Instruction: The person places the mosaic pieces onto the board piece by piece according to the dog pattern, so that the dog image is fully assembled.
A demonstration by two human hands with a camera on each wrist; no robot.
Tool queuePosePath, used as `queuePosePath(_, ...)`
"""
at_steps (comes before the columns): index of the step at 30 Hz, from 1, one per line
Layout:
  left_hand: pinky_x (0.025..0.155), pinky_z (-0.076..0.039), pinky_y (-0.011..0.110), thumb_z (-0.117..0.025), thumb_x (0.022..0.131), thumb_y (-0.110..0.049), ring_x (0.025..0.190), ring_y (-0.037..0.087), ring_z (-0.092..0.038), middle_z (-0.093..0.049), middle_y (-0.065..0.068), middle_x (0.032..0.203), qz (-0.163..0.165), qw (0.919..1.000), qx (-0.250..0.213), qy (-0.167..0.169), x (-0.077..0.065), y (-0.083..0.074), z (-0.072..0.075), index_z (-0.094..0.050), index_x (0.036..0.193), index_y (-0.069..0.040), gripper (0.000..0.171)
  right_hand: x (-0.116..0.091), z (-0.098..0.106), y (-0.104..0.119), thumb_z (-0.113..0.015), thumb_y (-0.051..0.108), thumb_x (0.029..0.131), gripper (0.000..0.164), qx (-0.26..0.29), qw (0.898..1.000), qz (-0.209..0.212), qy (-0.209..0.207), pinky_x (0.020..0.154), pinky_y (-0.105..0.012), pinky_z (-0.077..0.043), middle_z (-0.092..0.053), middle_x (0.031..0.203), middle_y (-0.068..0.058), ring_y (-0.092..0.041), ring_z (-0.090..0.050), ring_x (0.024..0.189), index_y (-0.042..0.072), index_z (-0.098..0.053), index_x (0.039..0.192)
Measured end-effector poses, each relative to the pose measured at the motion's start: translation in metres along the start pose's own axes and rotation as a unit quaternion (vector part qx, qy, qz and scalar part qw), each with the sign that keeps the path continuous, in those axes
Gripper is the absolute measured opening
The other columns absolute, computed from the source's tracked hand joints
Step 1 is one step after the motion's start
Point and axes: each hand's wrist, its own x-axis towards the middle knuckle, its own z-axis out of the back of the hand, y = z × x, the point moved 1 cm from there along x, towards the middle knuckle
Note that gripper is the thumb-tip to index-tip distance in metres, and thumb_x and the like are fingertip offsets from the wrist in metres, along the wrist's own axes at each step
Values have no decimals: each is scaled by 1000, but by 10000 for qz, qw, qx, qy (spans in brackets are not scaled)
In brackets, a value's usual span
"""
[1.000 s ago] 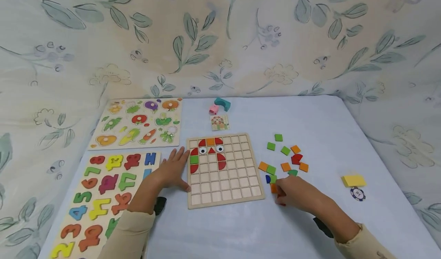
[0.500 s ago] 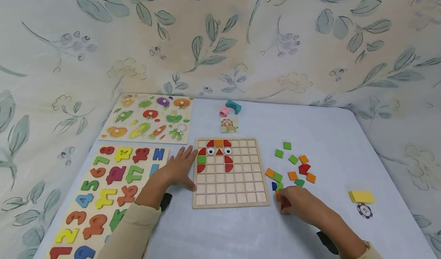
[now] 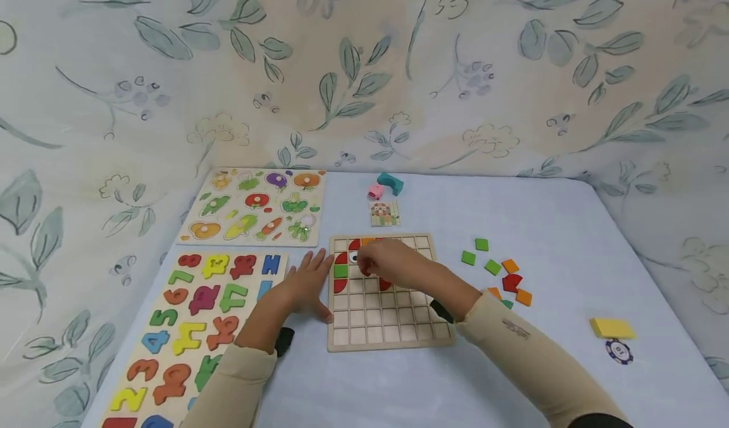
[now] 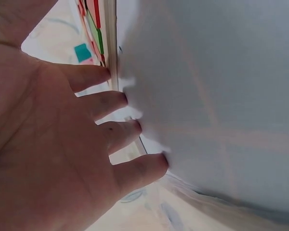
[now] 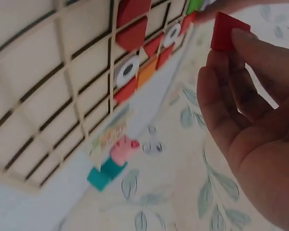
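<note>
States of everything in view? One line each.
Right hand, pinching the red piece.
Red piece, held above the grid board.
Grid board, partly filled.
Left hand, fingers spread at the board's edge.
Loose tiles, scattered.
Number board, flat, partly cropped.
Vegetable board, lying flat.
Picture card, lying flat.

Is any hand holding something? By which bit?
The right hand pinches a red piece by the side nearest the palm; the left hand holds nothing.

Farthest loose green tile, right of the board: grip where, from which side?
I'd pinch the green tile by two opposite edges, from above: it's square, looks thin, lies flat and has gaps all round. The right hand holds a red piece, so that likely needs setting down first.
</note>
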Motion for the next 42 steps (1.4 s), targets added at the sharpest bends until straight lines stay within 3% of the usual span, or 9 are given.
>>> queuePosePath(3, 106, -13, 59, -83, 56, -41, 139, 31, 2, -6, 7, 153, -89, 9999, 22, -45, 2, -3, -6, -14, 146, -16, 116, 21, -10, -3, -62, 8, 85, 10, -2, 9996, 13, 266, 74, -21, -48, -64, 85, 6, -7, -56, 78, 14, -69, 89)
queuePosePath(8, 106, -13, 59, -83, 56, -40, 139, 31, 0, -8, 8, 152, -151, 9998, -47, -103, 5, -10, -9, -16, 146, -16, 115, 33, -19, -16, -62, 7, 85, 12, -38, 9988, -245, 410, 78, -23, -49, -66, 88, 6, -8, -57, 84, 14, -71, 89)
queuePosePath(14, 106, -13, 59, -83, 56, -39, 139, 32, 0, -8, 8, 152, -158, 9999, -23, -19, 6, -17, -7, -16, 146, -15, 115, 32, -23, -24, -62, 7, 85, 13, 73, 9988, -174, 442, 80, -23, -49, -66, 89, 7, -8, -58, 86, 14, -72, 89)
queuePosePath(21, 106, -13, 59, -83, 56, -41, 139, 32, 1, -7, 8, 152, -213, 9998, 15, 45, 9, -19, -9, -15, 146, -15, 116, 27, -30, -23, -63, 9, 84, 13, -719, 9967, 172, 322, 79, -21, -49, -66, 88, 7, -8, -59, 85, 15, -73, 90)
queuePosePath(27, 105, -12, 61, -85, 54, -40, 138, 33, 0, -8, 10, 152, -141, 9999, -99, -7, 6, -8, -14, -17, 146, -14, 117, 22, -34, -14, -61, 11, 86, 14, -1082, 9937, 223, 207, 78, -19, -49, -63, 93, 4, -8, -58, 85, 14, -70, 97)
queuePosePath(32, 105, -11, 60, -85, 54, -39, 138, 33, 2, -6, 10, 152, -148, 9995, -278, -14, 1, -3, -13, -15, 146, -14, 118, -7, -23, -27, -60, 14, 87, 17, -750, 9963, -411, 23, 80, -24, -50, -63, 98, 5, -9, -59, 90, 16, -68, 102)
queuePosePath(37, 105, -10, 60, -84, 55, -37, 138, 34, 3, -5, 10, 152, -188, 9993, -321, -15, -2, -2, -7, -14, 146, -13, 117, -64, -2, -62, -60, 13, 87, 15, -368, 9914, -1214, -327, 77, -28, -50, -63, 92, 6, -10, -57, 83, 13, -67, 100)
queuePosePath(42, 104, -10, 62, -84, 55, -36, 138, 35, 3, -5, 12, 152, -197, 9995, -250, -62, -3, 0, 0, -14, 146, -12, 117, -120, 5, -87, -63, 11, 84, 16, 108, 9869, -1593, -213, 75, -29, -51, -63, 93, 8, -9, -56, 85, 14, -67, 99)
